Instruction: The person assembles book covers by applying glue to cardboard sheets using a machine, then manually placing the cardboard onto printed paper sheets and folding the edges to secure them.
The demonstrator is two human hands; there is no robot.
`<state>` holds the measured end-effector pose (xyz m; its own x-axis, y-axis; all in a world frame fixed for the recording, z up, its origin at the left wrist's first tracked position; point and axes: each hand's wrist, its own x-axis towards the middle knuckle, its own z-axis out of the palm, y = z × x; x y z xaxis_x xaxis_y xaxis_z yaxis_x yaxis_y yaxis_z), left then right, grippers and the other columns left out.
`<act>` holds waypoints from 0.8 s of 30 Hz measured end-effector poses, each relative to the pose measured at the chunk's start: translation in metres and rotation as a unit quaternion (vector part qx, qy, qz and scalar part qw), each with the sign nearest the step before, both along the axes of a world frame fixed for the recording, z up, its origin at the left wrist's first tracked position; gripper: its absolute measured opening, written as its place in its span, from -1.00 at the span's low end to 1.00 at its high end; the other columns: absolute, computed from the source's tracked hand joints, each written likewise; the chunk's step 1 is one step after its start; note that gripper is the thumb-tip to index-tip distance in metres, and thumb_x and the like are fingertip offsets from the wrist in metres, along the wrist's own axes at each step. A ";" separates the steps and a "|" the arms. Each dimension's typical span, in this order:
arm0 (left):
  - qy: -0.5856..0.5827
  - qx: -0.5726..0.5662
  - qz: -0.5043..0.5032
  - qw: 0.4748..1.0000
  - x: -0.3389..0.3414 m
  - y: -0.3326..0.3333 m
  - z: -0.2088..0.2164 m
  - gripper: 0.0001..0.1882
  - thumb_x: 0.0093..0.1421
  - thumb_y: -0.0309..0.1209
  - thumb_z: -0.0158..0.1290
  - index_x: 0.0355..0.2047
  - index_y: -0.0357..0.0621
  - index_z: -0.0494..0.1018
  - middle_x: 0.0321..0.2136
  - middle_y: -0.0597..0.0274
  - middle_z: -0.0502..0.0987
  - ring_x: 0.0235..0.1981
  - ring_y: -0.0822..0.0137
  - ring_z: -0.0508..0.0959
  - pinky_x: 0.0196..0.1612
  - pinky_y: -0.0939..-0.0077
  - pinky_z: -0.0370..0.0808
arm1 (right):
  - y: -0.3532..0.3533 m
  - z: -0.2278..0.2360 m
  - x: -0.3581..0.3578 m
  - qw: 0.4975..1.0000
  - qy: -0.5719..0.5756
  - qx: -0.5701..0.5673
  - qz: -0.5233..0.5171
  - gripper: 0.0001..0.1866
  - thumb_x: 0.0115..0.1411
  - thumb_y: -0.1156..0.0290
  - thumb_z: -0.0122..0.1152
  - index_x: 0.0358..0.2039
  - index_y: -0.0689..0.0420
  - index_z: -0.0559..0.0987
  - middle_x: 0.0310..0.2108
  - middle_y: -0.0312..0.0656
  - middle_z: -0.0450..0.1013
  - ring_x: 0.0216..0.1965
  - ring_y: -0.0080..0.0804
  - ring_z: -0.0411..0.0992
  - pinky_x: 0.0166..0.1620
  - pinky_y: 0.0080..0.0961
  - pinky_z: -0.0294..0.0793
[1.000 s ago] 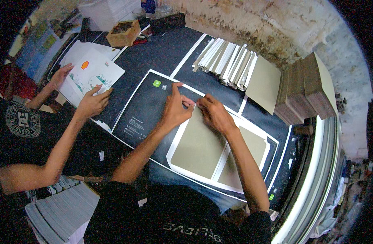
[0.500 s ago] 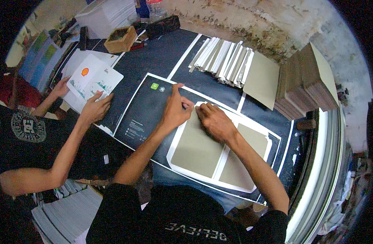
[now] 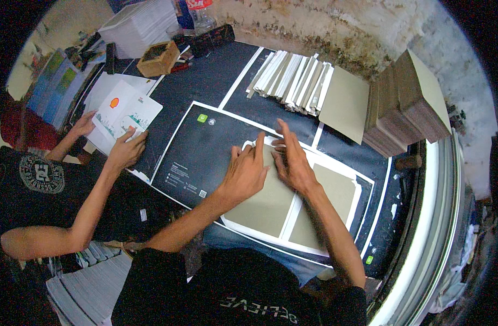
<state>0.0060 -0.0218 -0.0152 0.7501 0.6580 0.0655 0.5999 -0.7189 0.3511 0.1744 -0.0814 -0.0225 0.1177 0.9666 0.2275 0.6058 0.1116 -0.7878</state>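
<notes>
In front of me lies a cover sheet with its white underside up and two grey boards on it, a left board and a right board, with a white gap between them. My left hand is over the upper part of the left board, index finger stretched out, thumb apart. My right hand is beside it at the board's upper right, fingers stretched upward and spread. No object shows in either hand. Beneath the cover sheet is a large dark printed sheet with a white border.
At the left a co-worker's hands hold a white printed folded cover. Farther back are a bundle of white and grey strips, a single grey board and tall board stacks. A wooden box stands at the back left.
My left hand has moved right and down onto the board. My right hand has opened from curled fingers to stretched ones near the upper edge.
</notes>
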 end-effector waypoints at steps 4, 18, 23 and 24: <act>-0.133 0.024 -0.038 0.990 -0.028 -0.019 -0.016 -0.26 0.19 -0.34 0.22 0.29 -0.35 0.17 0.00 -0.02 0.54 0.06 0.04 0.52 0.14 0.03 0.21 | 0.003 0.003 -0.004 0.999 -0.007 0.035 0.013 0.10 0.09 0.81 0.17 0.52 -0.09 -0.15 0.41 0.12 0.12 0.22 -0.03 0.43 0.25 -0.13 0.44; -0.265 -0.191 0.098 0.940 -0.036 0.033 -0.025 -0.16 -0.05 -0.47 0.39 0.21 -0.29 0.20 -0.11 -0.07 0.52 0.00 -0.06 0.51 0.09 0.05 0.41 | 0.025 -0.015 -0.023 0.971 -0.228 0.046 0.056 0.06 0.05 0.74 0.14 0.50 0.11 -0.17 0.39 0.10 0.14 0.36 0.08 0.19 0.39 -0.09 0.16; -0.256 -0.167 0.083 0.948 -0.036 0.029 -0.033 -0.03 -0.10 -0.47 0.42 0.27 -0.26 0.10 -0.07 -0.03 0.48 0.01 -0.05 0.48 0.12 0.00 0.34 | 0.020 -0.020 -0.024 0.986 -0.149 -0.044 0.056 0.02 0.05 0.66 0.19 0.49 0.16 -0.09 0.43 0.10 0.09 0.30 0.11 0.25 0.32 -0.07 0.30; -0.259 -0.168 0.081 0.948 -0.036 0.028 -0.035 -0.02 -0.10 -0.47 0.42 0.28 -0.25 0.10 -0.07 -0.02 0.47 0.03 -0.05 0.46 0.12 -0.01 0.32 | 0.019 -0.018 -0.024 0.989 -0.132 -0.043 0.058 0.01 0.05 0.64 0.21 0.48 0.16 -0.07 0.41 0.09 0.12 0.27 0.11 0.28 0.31 -0.08 0.32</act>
